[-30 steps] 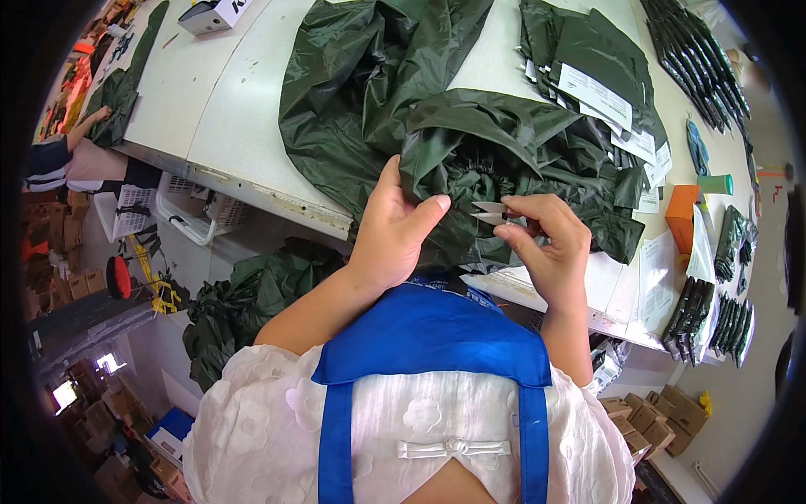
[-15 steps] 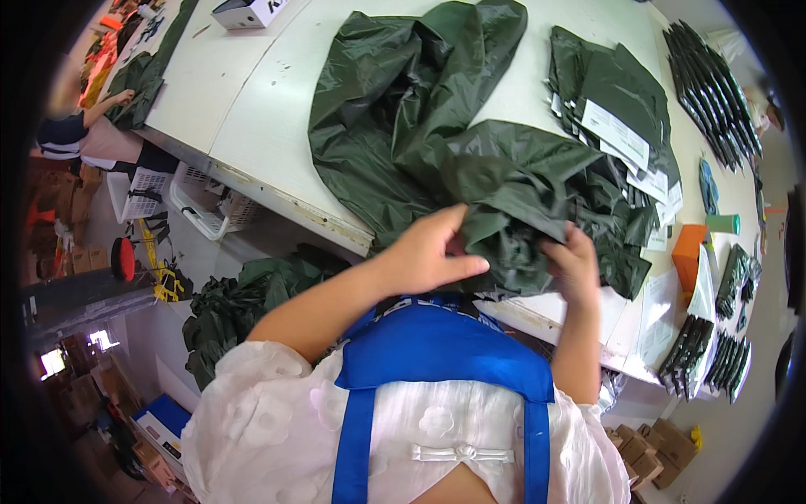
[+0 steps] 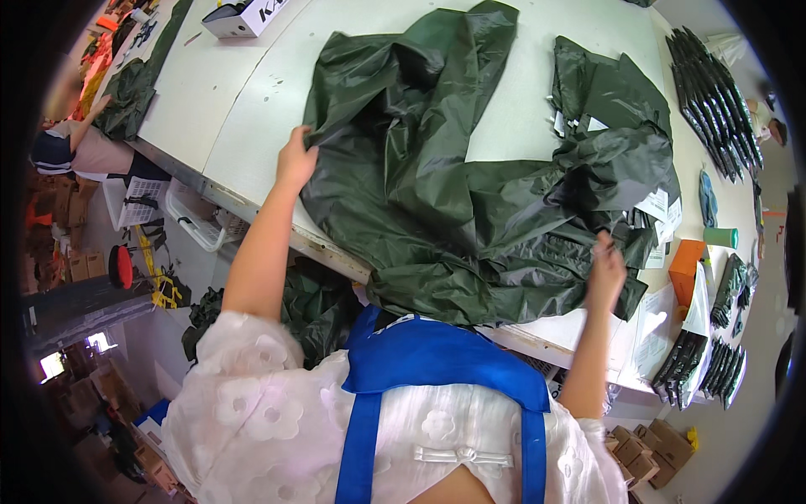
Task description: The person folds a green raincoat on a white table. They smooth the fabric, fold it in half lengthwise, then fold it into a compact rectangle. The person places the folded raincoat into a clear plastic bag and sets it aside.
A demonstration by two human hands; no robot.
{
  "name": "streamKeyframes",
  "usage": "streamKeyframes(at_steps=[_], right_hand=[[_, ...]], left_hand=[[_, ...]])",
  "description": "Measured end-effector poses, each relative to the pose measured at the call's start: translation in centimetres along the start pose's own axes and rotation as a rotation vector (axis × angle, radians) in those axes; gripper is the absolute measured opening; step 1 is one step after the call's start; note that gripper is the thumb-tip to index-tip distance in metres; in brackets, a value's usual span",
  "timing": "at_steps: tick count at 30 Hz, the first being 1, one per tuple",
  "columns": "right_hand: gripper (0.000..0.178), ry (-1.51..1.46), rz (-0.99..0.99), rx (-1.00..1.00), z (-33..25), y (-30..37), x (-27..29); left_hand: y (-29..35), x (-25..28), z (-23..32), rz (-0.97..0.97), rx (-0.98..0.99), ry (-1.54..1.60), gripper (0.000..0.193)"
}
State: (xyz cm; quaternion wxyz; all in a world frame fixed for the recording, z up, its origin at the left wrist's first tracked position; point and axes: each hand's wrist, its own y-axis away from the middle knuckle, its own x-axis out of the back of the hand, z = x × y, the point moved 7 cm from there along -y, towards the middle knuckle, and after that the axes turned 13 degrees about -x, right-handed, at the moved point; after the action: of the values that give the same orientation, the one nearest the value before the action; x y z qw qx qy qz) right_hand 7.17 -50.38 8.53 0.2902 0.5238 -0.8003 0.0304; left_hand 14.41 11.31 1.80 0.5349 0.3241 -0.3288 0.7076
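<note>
A dark green waterproof garment (image 3: 420,202) of thin, shiny fabric lies spread and creased across the table in front of me. Whether it is a coat or trousers cannot be made out. My left hand (image 3: 295,161) is closed on its left edge, the fingers pinching the fabric. At the right end of the fabric, my right hand (image 3: 606,273) is closed on a fold, slightly blurred. Beyond it lies a stack of folded dark green garments (image 3: 609,88) with white paper labels (image 3: 655,204), partly covered by the loose fabric.
The white table (image 3: 252,109) carries a small box (image 3: 245,18), an orange box (image 3: 687,270), a green roll (image 3: 720,238) and rows of dark packets (image 3: 714,101). More green fabric (image 3: 315,307) hangs below the edge. White baskets (image 3: 197,214) stand at left, near another person (image 3: 92,151).
My hands have spread apart: the left moved out to the garment's left edge, the right slightly rightward. The bunched fabric between them is now opened out, covering part of the stack and its labels.
</note>
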Motion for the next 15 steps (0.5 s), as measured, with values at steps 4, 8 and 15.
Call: streamKeyframes(at_steps=[4, 8, 15], right_hand=[[0.026, -0.111, 0.196, -0.141, 12.0, 1.6, -1.3], [0.025, -0.346, 0.057, -0.077, 8.5, 0.8, -4.2], [0.029, -0.123, -0.426, -0.374, 3.9, -4.2, -14.8]], left_hand=[[9.9, 1.4, -4.2, -0.073, -0.077, -0.042, 0.044], [11.3, 3.8, -4.4, -0.568, 0.454, 0.312, 0.064], [-3.0, 7.4, -13.6, 0.117, 0.173, -0.030, 0.080]])
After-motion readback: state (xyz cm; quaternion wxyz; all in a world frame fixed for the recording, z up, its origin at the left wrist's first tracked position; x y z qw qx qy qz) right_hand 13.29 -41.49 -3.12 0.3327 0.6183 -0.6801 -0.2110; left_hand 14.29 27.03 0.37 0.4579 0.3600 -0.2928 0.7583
